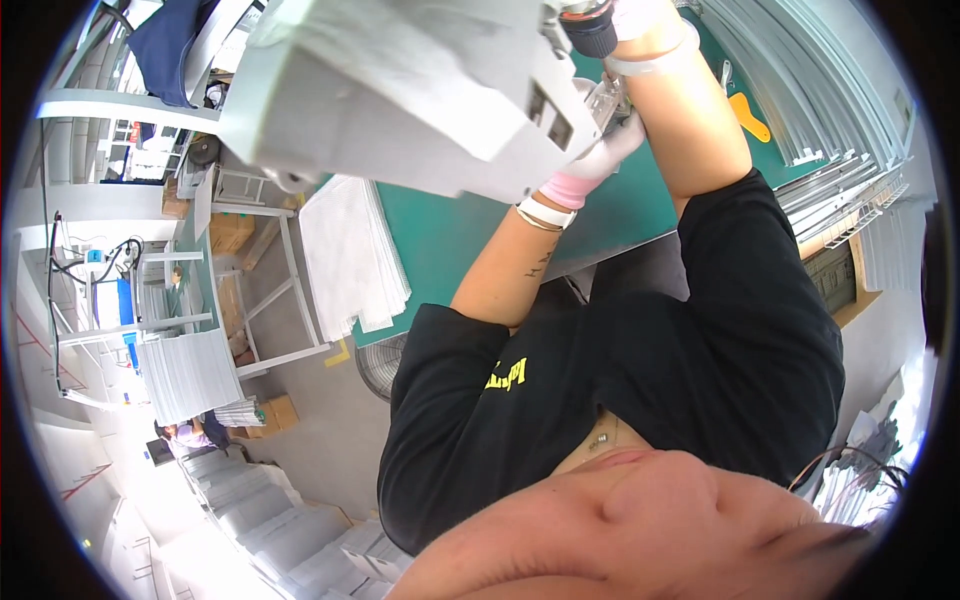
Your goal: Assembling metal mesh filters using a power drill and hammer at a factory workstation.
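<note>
A large pale grey housing with a rectangular cut-out fills the top of the head view, above a green tabletop. My left hand, in a white glove with a pink cuff, is at the housing's right edge. Its fingers curl by a shiny part; what they grip is partly hidden. My right hand, in a white glove, is at the upper edge of the picture, beside a black ribbed round part. The fingers of that hand are out of sight, so its grip does not show.
A yellow scraper lies on the table to the right, by stacked long pale strips and a wire rack. White sheets are piled at the table's left. A floor fan stands below. Further left are white-framed benches and another person.
</note>
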Demonstrator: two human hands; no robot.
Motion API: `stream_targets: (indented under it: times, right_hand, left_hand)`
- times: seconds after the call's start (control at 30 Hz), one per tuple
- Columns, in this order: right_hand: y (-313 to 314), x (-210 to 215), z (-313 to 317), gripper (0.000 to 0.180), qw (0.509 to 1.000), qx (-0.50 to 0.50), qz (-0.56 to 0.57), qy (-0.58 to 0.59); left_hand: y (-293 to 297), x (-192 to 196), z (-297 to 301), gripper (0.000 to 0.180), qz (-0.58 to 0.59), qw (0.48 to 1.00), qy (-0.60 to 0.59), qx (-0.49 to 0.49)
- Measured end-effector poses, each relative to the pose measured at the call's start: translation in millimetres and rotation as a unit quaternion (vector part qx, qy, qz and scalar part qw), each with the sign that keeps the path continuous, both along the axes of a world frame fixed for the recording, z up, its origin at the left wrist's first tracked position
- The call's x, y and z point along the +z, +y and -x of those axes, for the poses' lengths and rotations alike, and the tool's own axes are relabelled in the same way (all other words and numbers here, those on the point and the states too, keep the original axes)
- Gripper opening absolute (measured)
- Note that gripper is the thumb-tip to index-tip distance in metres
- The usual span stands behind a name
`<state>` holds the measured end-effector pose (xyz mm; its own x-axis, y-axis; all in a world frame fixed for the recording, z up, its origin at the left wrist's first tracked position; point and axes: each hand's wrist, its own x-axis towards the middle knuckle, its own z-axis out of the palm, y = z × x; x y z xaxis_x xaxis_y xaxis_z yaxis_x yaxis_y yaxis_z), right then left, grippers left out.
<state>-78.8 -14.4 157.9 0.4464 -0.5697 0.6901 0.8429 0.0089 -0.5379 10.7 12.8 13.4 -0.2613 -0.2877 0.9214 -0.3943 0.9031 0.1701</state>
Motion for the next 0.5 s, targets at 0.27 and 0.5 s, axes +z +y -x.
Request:
stream_targets:
  times: [0.27,0.5]
  right_hand:
    - [-12.2,0.1,1.7,0.067,0.985,0.121,0.11,-0.048]
    - [20.0,1.3,15.1,0.058,0.989,-0.101,0.048,0.095]
  left_hand:
    - [6.6,-1.0,0.8,0.018,-0.037,0.999,-0.009,-0.007]
    - [8.6,-10.2,-1.4,0.018,0.036,0.998,-0.036,0.036]
